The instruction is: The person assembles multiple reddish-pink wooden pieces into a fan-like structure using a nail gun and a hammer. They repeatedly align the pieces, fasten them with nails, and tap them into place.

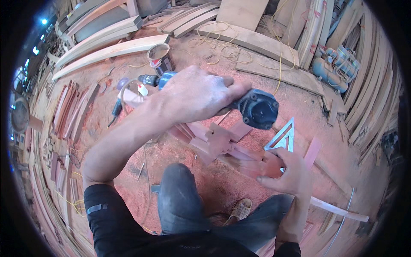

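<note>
— Left hand [201, 92], what state?
— Closed around the blue-and-black power tool [260, 110], fingers wrapped over its body; I hold it above the reddish wooden workpiece [220, 141], black head toward my right.
— And the right hand [289, 171]?
— Half curled, thumb and fingers spread about the right end of the workpiece; whether I grip it firmly, I cannot tell.
— Workpiece location?
— Low in front of me, over the pinkish, dusty floor [128, 165]. Silvery triangle square [290, 136] just beyond my right fingers; bucket [165, 66] farther off, past my left hand
</note>
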### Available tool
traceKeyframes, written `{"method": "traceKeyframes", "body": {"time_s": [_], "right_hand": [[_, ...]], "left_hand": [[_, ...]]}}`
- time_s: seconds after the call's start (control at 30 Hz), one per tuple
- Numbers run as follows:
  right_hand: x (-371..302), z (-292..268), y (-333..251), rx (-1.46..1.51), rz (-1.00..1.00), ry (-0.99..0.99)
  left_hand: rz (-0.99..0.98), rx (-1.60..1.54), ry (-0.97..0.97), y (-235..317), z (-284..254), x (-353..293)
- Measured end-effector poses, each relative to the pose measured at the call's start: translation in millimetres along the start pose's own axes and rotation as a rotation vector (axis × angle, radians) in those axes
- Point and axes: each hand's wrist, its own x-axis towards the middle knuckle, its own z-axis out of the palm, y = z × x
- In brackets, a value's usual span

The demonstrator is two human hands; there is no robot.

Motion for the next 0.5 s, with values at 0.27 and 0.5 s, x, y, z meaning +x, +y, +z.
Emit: {"method": "traceKeyframes", "body": {"time_s": [0.27, 0.5], "right_hand": [[-10, 47, -43, -0.286, -0.014, 0.458], [-6, 64, -72, -0.423, 0.290, 0.504]], "left_hand": [[0.087, -0.159, 0.001, -28, -56, 14], [0.160, -0.334, -0.205, -39, -56, 62]]}}
